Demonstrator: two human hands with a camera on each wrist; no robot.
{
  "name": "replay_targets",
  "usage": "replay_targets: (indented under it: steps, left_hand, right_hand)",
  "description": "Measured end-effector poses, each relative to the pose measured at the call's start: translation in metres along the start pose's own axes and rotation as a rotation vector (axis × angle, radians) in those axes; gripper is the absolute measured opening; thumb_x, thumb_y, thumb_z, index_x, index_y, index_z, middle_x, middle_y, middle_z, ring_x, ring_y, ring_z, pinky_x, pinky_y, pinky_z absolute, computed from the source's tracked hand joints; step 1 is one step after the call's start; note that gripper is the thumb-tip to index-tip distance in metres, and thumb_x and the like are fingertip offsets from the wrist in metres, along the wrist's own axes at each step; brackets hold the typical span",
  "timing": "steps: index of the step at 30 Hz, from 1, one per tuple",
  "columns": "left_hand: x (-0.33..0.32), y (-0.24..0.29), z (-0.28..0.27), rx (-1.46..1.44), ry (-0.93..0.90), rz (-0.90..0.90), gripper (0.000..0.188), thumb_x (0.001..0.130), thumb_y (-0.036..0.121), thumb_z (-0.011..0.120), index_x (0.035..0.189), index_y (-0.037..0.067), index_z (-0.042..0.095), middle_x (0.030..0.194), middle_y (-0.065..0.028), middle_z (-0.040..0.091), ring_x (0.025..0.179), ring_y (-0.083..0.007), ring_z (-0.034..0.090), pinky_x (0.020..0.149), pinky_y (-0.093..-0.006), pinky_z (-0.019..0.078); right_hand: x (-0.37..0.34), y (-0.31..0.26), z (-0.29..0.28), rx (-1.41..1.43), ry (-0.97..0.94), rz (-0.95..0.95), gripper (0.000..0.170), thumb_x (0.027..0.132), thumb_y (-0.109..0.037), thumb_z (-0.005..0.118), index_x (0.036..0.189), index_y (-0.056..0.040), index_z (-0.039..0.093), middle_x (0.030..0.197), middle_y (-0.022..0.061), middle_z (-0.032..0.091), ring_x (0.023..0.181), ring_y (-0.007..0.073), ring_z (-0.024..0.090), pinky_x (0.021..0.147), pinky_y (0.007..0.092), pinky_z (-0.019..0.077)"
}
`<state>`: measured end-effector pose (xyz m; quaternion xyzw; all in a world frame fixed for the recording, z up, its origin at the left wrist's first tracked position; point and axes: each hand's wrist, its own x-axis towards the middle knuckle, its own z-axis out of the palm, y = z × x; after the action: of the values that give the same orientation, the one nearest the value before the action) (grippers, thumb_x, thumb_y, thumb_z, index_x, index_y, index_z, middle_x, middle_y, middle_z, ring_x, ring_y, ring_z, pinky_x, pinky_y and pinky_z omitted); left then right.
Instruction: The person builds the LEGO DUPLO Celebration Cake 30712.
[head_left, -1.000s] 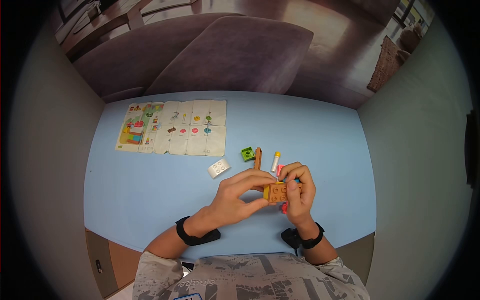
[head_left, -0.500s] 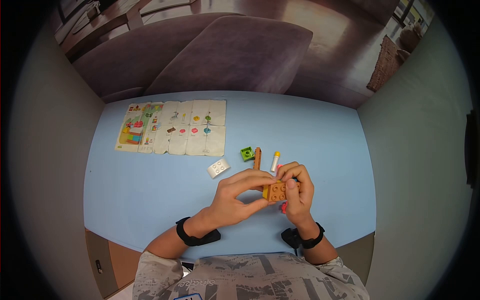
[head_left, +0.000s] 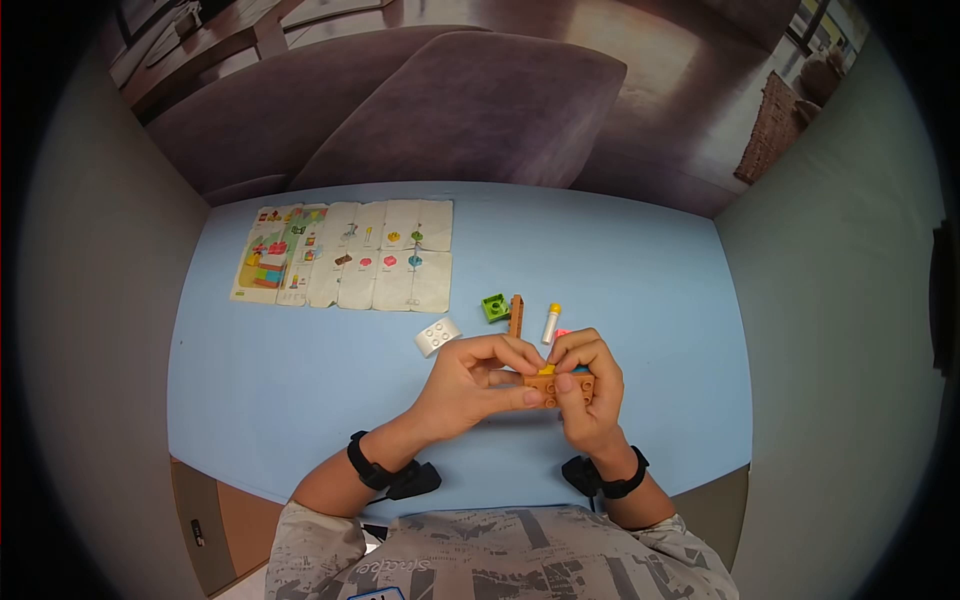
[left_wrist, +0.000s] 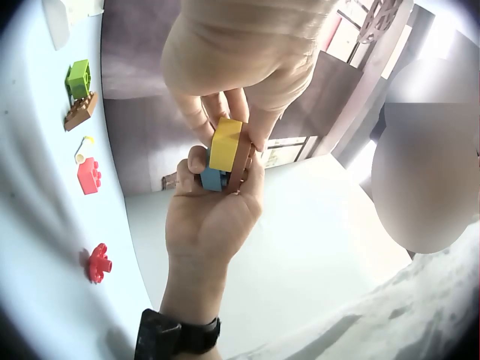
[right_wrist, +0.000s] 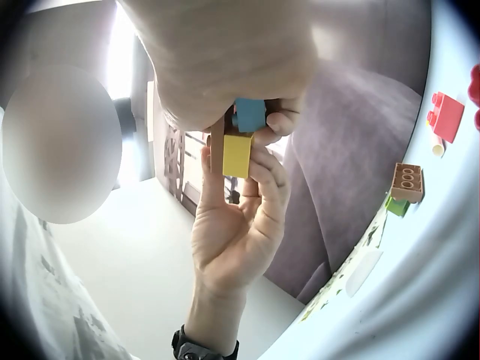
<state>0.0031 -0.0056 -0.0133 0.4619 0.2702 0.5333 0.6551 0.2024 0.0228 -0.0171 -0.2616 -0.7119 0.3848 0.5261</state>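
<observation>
Pale blue table (head_left: 300,390), a grey panel (head_left: 830,350) at its right side, a purplish sofa (head_left: 450,115) beyond the far edge. Just above the near half of that table, a person holds up a brown studded brick (head_left: 548,391), with a yellow brick (left_wrist: 226,145) and a blue brick (right_wrist: 251,115) against its far side; I can't tell whether they're pressed fully home. The left hand (head_left: 470,382) pinches the yellow end, thumb on the studded face and fingers behind; the right hand (head_left: 595,395) is curled about the blue end, likewise thumb in front. Beyond the hands lie a white stick with a yellow top (head_left: 551,325), a pink brick (left_wrist: 89,177), a narrow reddish-brown piece (head_left: 516,316) and, just beside it, a green brick (head_left: 495,308). A red petalled piece (left_wrist: 99,263) sits well apart from these. Nearer the left hand is a white brick (head_left: 437,337); past it, a creased picture sheet (head_left: 375,284) lies flat.
</observation>
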Motion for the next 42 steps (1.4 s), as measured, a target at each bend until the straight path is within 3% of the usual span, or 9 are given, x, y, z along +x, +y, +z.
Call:
replay_targets:
  steps: [5, 8, 13, 16, 25, 32, 42]
  left_hand:
    - [-0.001, -0.002, 0.000, -0.021, -0.006, 0.039, 0.026, 0.085, -0.010, 0.079, 0.107, -0.002, 0.068, 0.123, -0.0153, 0.065, 0.117, -0.0211, 0.064, 0.108, -0.0400, 0.0550]
    - [-0.002, -0.003, 0.002, 0.154, 0.017, 0.085, 0.033, 0.086, -0.009, 0.079, 0.115, -0.001, 0.066, 0.127, -0.0139, 0.063, 0.121, -0.0215, 0.063, 0.109, -0.0400, 0.0544]
    - [0.000, 0.003, 0.007, 0.114, 0.010, -0.043, 0.044, 0.087, -0.005, 0.081, 0.126, 0.001, 0.061, 0.130, -0.0119, 0.062, 0.127, -0.0220, 0.061, 0.109, -0.0406, 0.0546]
    - [-0.001, 0.004, 0.007, 0.129, 0.002, -0.104, 0.046, 0.087, -0.003, 0.082, 0.127, 0.000, 0.060, 0.129, -0.0109, 0.062, 0.128, -0.0216, 0.060, 0.109, -0.0405, 0.0551]
    - [0.000, 0.009, 0.009, 0.062, -0.041, -0.223, 0.044, 0.091, 0.002, 0.081, 0.128, -0.003, 0.059, 0.127, -0.0105, 0.063, 0.126, -0.0198, 0.062, 0.106, -0.0344, 0.0572]
    - [-0.004, 0.012, 0.012, 0.274, -0.080, -0.149, 0.050, 0.088, 0.004, 0.085, 0.131, -0.001, 0.060, 0.129, -0.0089, 0.065, 0.125, -0.0170, 0.063, 0.108, -0.0361, 0.0522]
    - [-0.004, 0.002, 0.013, 0.184, -0.069, -0.172, 0.047, 0.089, 0.003, 0.084, 0.129, -0.003, 0.061, 0.127, -0.0101, 0.068, 0.120, -0.0163, 0.066, 0.107, -0.0341, 0.0515]
  right_hand:
    - [0.002, 0.000, 0.001, 0.011, -0.009, -0.028, 0.014, 0.094, -0.004, 0.065, 0.104, -0.0015, 0.055, 0.105, 0.0146, 0.062, 0.089, 0.0207, 0.058, 0.083, 0.0336, 0.0491]
    - [0.003, -0.003, 0.002, -0.033, 0.011, -0.041, 0.021, 0.094, -0.003, 0.066, 0.112, -0.0005, 0.055, 0.105, 0.0145, 0.061, 0.092, 0.0214, 0.058, 0.086, 0.0340, 0.0492]
    - [0.003, -0.006, 0.005, -0.038, 0.057, -0.048, 0.034, 0.092, -0.003, 0.067, 0.122, 0.0002, 0.052, 0.105, 0.0143, 0.061, 0.094, 0.0215, 0.058, 0.086, 0.0337, 0.0494]
    - [-0.001, -0.005, 0.001, -0.072, -0.011, -0.037, 0.035, 0.092, -0.003, 0.068, 0.123, 0.0007, 0.051, 0.103, 0.0146, 0.061, 0.094, 0.0214, 0.058, 0.084, 0.0334, 0.0492]
    - [-0.003, -0.001, 0.003, -0.172, 0.074, -0.207, 0.024, 0.092, -0.006, 0.069, 0.111, 0.0011, 0.058, 0.095, 0.0156, 0.064, 0.077, 0.0229, 0.059, 0.069, 0.0323, 0.0494]
    - [0.002, -0.007, -0.002, -0.150, 0.009, -0.221, 0.020, 0.088, -0.007, 0.072, 0.105, 0.0009, 0.064, 0.094, 0.0157, 0.064, 0.078, 0.0241, 0.061, 0.069, 0.0324, 0.0503]
    - [0.007, -0.010, -0.006, -0.200, -0.079, -0.239, 0.024, 0.092, -0.021, 0.069, 0.103, -0.0003, 0.066, 0.091, 0.0142, 0.066, 0.079, 0.0264, 0.057, 0.073, 0.0360, 0.0463]
